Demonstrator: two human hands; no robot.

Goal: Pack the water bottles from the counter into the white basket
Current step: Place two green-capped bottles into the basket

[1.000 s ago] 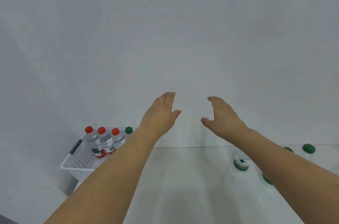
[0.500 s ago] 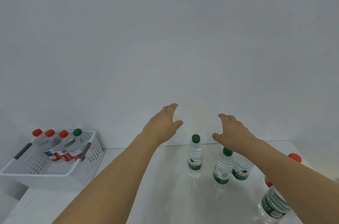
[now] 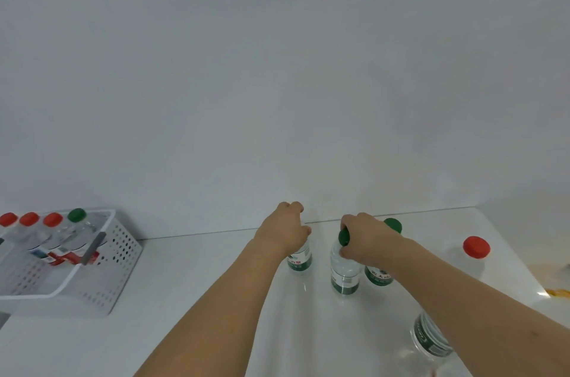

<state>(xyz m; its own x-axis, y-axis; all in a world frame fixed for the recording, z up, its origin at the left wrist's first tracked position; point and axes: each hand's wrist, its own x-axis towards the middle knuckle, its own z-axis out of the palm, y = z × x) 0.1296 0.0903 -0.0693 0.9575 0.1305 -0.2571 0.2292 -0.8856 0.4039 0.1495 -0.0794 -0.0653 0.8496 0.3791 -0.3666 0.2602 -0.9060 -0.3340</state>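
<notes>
Clear water bottles with green labels stand on the white counter [image 3: 191, 315]. My left hand [image 3: 285, 230] is closed over the top of one bottle [image 3: 299, 259], hiding its cap. My right hand [image 3: 367, 240] grips the neck of a second green-capped bottle [image 3: 344, 271]. A third green-capped bottle [image 3: 381, 276] stands just behind my right wrist. At the left sits the white perforated basket [image 3: 117, 256], holding three red-capped bottles [image 3: 30, 218] and one green-capped bottle [image 3: 76, 215].
A red-capped bottle [image 3: 476, 248] stands at the far right. Another green-labelled bottle [image 3: 430, 338] is partly hidden under my right forearm. A grey wall [image 3: 277, 68] rises right behind the counter. Something orange [image 3: 556, 292] shows at the right edge.
Both hands have come down from the air onto the bottles and closed on them. The view has tilted lower and nearer to the counter.
</notes>
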